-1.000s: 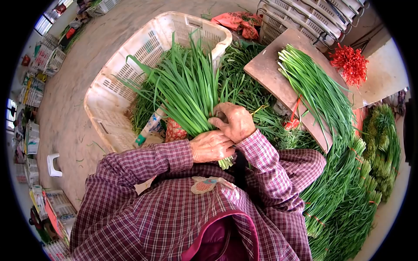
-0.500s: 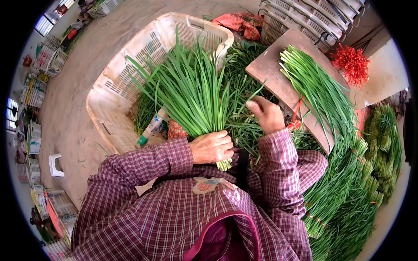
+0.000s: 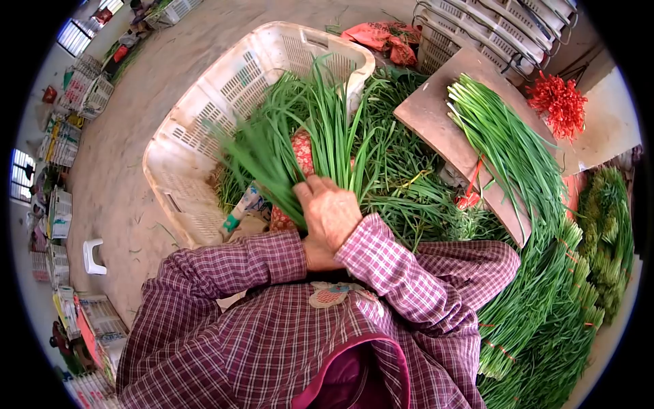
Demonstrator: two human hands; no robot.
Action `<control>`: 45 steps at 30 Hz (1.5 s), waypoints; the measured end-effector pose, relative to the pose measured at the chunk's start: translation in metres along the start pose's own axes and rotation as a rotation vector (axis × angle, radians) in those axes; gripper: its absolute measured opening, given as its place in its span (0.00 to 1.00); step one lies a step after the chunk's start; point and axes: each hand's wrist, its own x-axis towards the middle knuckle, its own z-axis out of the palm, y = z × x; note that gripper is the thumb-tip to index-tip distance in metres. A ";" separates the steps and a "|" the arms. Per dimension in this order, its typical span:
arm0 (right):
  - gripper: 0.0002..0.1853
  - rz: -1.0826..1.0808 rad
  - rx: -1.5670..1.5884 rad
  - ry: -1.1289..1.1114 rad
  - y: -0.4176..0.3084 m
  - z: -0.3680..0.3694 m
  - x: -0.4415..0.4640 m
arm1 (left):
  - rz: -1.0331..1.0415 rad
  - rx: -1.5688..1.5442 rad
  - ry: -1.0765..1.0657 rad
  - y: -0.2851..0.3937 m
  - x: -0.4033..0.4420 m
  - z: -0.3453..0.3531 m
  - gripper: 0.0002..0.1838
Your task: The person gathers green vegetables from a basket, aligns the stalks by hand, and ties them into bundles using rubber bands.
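Note:
A bunch of green garlic chives (image 3: 332,140) stands upright in front of me, its leaves parted into two sections with the left one smeared by motion. Low on the bunch is my left hand (image 3: 317,255), closed around the stems and mostly covered by my other hand. My right hand (image 3: 332,213) crosses over it, fingers bent against the leaves at the parting; whether it grips any is hidden. Behind the bunch is a white plastic crate (image 3: 194,112) holding loose chives. A red patterned cloth (image 3: 302,151) shows through the gap.
At right, a board (image 3: 426,105) bears a pile of trimmed chives (image 3: 504,123). Loose leaves (image 3: 402,170) lie beneath it. Tied chive bundles (image 3: 538,327) are stacked at lower right, near red ties (image 3: 557,105). A white stool (image 3: 94,256) stands on the floor at left.
My right hand has moved left from beside the board onto the bunch, over my left hand. The single fan of leaves has split, its left part swinging left.

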 end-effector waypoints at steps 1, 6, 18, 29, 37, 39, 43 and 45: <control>0.11 -0.052 0.062 0.025 -0.002 -0.001 -0.003 | 0.088 0.220 0.034 0.000 0.000 0.003 0.18; 0.12 0.158 0.363 -0.009 0.018 -0.011 -0.004 | 0.189 0.633 0.147 0.000 0.001 0.017 0.16; 0.08 0.336 0.592 0.237 0.049 0.001 -0.013 | 0.267 0.618 0.246 0.011 0.007 0.001 0.11; 0.12 0.527 0.472 0.117 0.045 0.003 -0.003 | 0.278 0.616 0.295 0.013 0.010 -0.003 0.08; 0.09 0.296 0.471 0.269 0.033 -0.008 -0.012 | 0.228 0.649 0.113 0.009 0.003 0.003 0.13; 0.08 0.254 0.434 0.196 0.025 -0.012 -0.015 | 0.210 0.535 0.188 0.006 0.003 0.008 0.16; 0.07 0.214 0.650 0.067 0.022 -0.014 -0.021 | 0.225 0.224 0.235 0.000 -0.001 0.018 0.21; 0.07 0.297 0.877 0.045 0.024 -0.011 -0.020 | 0.246 0.352 0.274 0.003 0.004 0.013 0.18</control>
